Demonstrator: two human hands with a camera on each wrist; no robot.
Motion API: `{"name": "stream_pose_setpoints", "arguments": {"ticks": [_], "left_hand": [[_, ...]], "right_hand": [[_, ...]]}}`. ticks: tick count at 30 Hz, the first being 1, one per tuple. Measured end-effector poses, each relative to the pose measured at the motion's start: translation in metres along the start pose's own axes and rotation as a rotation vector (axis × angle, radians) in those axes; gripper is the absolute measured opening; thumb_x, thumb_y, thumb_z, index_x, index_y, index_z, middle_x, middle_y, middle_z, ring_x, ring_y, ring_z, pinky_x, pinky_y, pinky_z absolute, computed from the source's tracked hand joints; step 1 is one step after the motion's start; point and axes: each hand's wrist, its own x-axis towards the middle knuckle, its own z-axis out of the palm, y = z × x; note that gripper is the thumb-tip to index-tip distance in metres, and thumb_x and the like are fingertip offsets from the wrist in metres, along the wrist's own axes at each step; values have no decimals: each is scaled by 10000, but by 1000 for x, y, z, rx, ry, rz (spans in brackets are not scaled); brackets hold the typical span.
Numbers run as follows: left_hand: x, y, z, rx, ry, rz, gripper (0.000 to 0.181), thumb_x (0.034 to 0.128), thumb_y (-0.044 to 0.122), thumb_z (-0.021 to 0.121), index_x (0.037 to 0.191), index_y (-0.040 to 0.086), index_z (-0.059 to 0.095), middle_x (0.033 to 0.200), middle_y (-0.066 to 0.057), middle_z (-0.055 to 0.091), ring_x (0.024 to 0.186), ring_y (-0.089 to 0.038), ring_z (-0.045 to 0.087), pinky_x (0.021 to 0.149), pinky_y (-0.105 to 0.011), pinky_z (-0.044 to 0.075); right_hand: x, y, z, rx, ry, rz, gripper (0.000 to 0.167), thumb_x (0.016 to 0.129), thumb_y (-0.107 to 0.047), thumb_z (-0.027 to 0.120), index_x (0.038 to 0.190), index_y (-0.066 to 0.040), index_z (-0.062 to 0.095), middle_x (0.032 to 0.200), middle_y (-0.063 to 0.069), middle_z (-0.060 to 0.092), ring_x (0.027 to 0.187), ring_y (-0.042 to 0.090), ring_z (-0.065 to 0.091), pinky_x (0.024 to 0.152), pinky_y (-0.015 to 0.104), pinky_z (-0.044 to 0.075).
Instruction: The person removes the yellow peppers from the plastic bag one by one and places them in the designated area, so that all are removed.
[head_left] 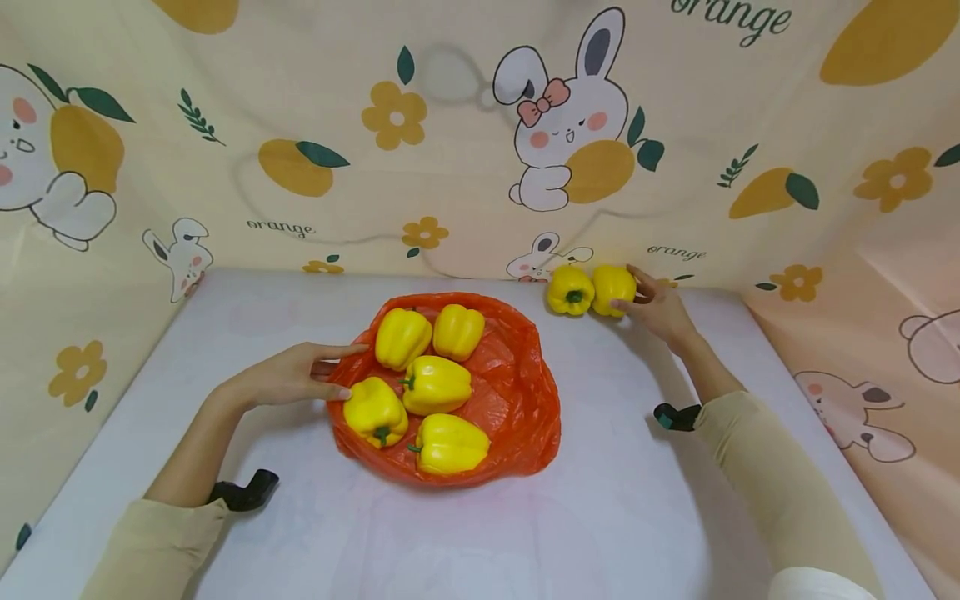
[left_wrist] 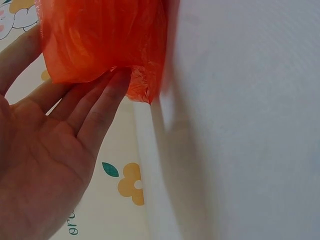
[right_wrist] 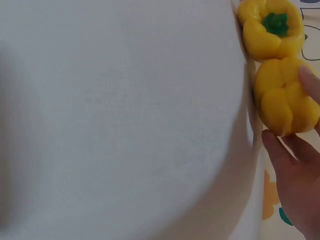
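A red plastic bag (head_left: 517,383) lies spread open on the table, with several yellow bell peppers (head_left: 437,385) inside. My left hand (head_left: 288,375) holds the bag's left rim, its thumb beside the nearest pepper (head_left: 375,412). In the left wrist view, fingers (left_wrist: 102,107) of that hand reach under the red plastic (left_wrist: 105,40), which partly hides them. At the back right, my right hand (head_left: 663,312) grips a yellow bell pepper (head_left: 613,290) between thumb and fingers. Another yellow bell pepper (head_left: 571,291), green stem facing forward, sits against its left side.
The white-covered table (head_left: 600,500) meets a printed cloth backdrop (head_left: 450,167) behind the two loose peppers. Cloth also rises along both sides. A black wrist mount (head_left: 247,492) sits at the left wrist, and another black mount (head_left: 677,417) at the right.
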Motion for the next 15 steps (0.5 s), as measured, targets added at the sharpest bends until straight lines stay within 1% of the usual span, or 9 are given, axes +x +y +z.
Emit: {"name": "stream_pose_setpoints", "arguments": {"ticks": [4, 7, 10, 13, 15], "left_hand": [[0, 1, 0, 6, 3, 6, 723, 899, 397, 723, 1504, 116, 443, 1458, -196, 499, 1251, -347, 484, 1050, -609, 398], [0, 2, 0, 8, 4, 9, 716, 901, 391, 720, 1501, 110, 447, 1455, -197, 502, 1270, -358, 480, 1052, -611, 394], [0, 2, 0, 5, 3, 7, 715, 903, 392, 718, 1502, 113, 445, 1456, -196, 501, 1266, -351, 482, 1053, -608, 396], [1, 2, 1, 3, 1, -2, 720, 902, 399, 719, 1505, 120, 442, 1453, -194, 503, 1220, -329, 489, 1041, -598, 410], [1, 1, 1, 7, -1, -4, 722, 901, 401, 719, 1506, 122, 441, 1452, -193, 504, 1181, -316, 489, 1027, -584, 424]], "right_hand": [[-2, 1, -2, 30, -36, 13, 897, 911, -401, 714, 1602, -281, 157, 1620, 166, 228, 1436, 376, 305, 1163, 506, 286], [-2, 3, -1, 43, -54, -6, 900, 924, -367, 707, 1605, -284, 125, 1621, 172, 222, 1434, 383, 307, 1170, 509, 267], [-1, 4, 1, 20, -57, -23, 912, 930, -351, 704, 1606, -271, 96, 1633, 157, 194, 1419, 399, 319, 1170, 518, 263], [-2, 5, 2, -4, -54, -26, 929, 926, -361, 707, 1606, -270, 79, 1646, 135, 160, 1410, 408, 315, 1169, 531, 259], [-3, 5, 3, -18, -45, -25, 944, 916, -383, 713, 1605, -275, 77, 1644, 134, 167, 1405, 402, 321, 1167, 529, 264]]}}
